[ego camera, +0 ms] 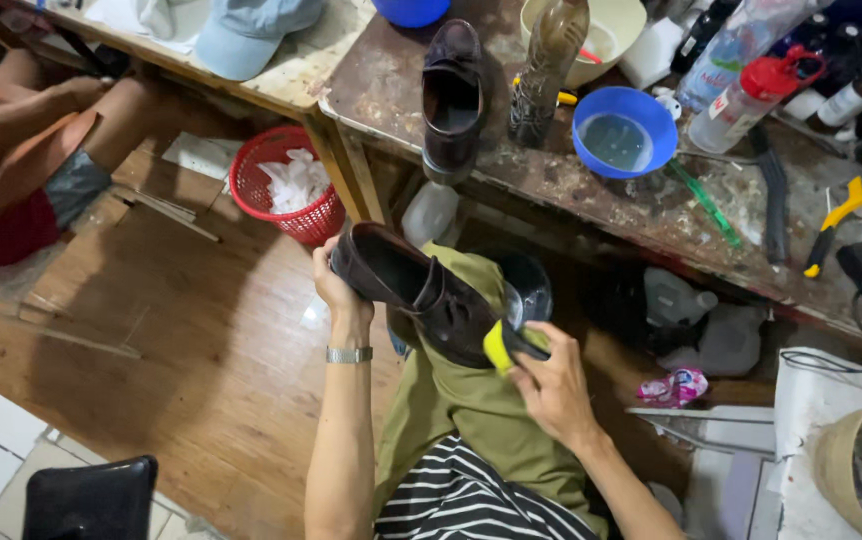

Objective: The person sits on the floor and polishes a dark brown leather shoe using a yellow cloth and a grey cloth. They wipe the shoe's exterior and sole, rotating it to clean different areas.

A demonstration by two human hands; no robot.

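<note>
At the centre of the frame the left hand (336, 285) has its fingers curled shut around the heel of a dark brown leather loafer (421, 295), holding it tilted over the lap. The right hand (551, 385) pinches a yellow sponge pad with a dark face (506, 345) against the loafer's toe, fingers closed on it. The toe looks dull and not yet glossy, so I judge the cleaning is partway through. The second dark brown loafer (454, 95) stands untouched on the worn, stained wooden workbench (591, 200) in the upper middle, so that one seems left to do. Beside it are a blue plastic bowl of water (624, 132) and a brownish plastic bottle (549, 65). A red mesh basket of white rags (289, 185) sits on the wooden plank floor (201, 350) at upper left
</note>
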